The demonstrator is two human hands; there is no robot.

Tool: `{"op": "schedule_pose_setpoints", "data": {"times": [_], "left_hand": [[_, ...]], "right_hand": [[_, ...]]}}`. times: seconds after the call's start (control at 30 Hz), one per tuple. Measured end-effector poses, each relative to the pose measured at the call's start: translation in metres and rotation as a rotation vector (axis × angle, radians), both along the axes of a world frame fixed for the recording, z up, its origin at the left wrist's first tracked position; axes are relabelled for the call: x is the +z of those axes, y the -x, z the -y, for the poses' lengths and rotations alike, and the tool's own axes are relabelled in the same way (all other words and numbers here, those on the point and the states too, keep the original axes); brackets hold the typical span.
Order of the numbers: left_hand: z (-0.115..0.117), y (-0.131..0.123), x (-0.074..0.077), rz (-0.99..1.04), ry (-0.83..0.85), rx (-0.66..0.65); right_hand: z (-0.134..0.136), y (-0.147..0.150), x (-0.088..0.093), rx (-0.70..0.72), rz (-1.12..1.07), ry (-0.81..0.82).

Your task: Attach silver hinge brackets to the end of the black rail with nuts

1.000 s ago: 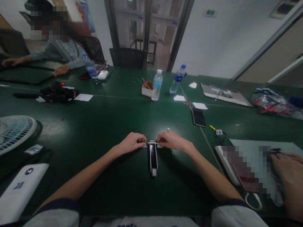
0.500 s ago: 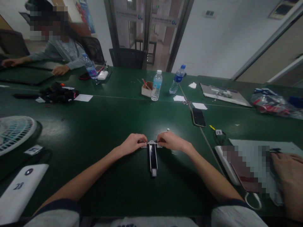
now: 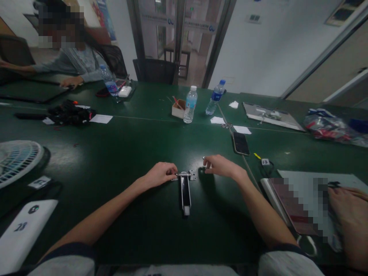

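A metal fitting (image 3: 185, 193) lies in front of me on the green table. It has a long narrow frame with a dark middle, a crossbar at its far end and a small plate with holes (image 3: 192, 175) on the right. My left hand (image 3: 161, 173) is closed, pinching the left end of the crossbar, and its fingers cover that end. To the right, clear of the fitting, is my right hand (image 3: 222, 166), with fingers bent and apart. A small ring-shaped metal piece, perhaps a nut (image 3: 204, 158), is right by its fingertips; whether they touch it I cannot tell.
Farther off are two water bottles (image 3: 190, 105), a small box (image 3: 178, 109) and a phone (image 3: 240, 143). A white fan (image 3: 21, 161) and a power bank marked 28 (image 3: 24, 234) are at left. Another person's hand (image 3: 346, 207) rests at right; a co-worker (image 3: 77, 63) sits far left.
My right hand has let go of the crossbar's right end and moved right, toward the small ring-shaped piece, uncovering the plate with holes. My left hand stays on the fitting.
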State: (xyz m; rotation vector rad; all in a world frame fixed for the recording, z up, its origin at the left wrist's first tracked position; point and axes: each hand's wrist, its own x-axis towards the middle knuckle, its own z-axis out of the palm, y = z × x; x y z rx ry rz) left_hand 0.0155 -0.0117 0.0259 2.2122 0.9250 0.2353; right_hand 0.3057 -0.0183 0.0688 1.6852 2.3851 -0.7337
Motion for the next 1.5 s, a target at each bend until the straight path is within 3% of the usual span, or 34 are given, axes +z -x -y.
{"op": "schedule_pose_setpoints", "data": {"times": [0.17, 0.7, 1.1, 1.3, 1.5], "left_hand": [[0.001, 0.0, 0.001, -0.042, 0.023, 0.0], [0.003, 0.0, 0.005, -0.051, 0.024, 0.005], [0.002, 0.0, 0.001, -0.04, -0.007, -0.001], [0.002, 0.001, 0.001, -0.035, -0.016, -0.011], [0.003, 0.0, 0.003, -0.056, -0.004, -0.006]], "right_hand": [[-0.002, -0.004, -0.006, -0.052, 0.112, 0.105], [0.006, 0.027, -0.005, 0.052, 0.009, -0.035], [0.003, 0.03, -0.014, 0.123, -0.014, -0.117], [0.008, 0.032, -0.005, 0.105, -0.145, -0.094], [0.011, 0.038, -0.011, 0.154, -0.297, 0.001]]}}
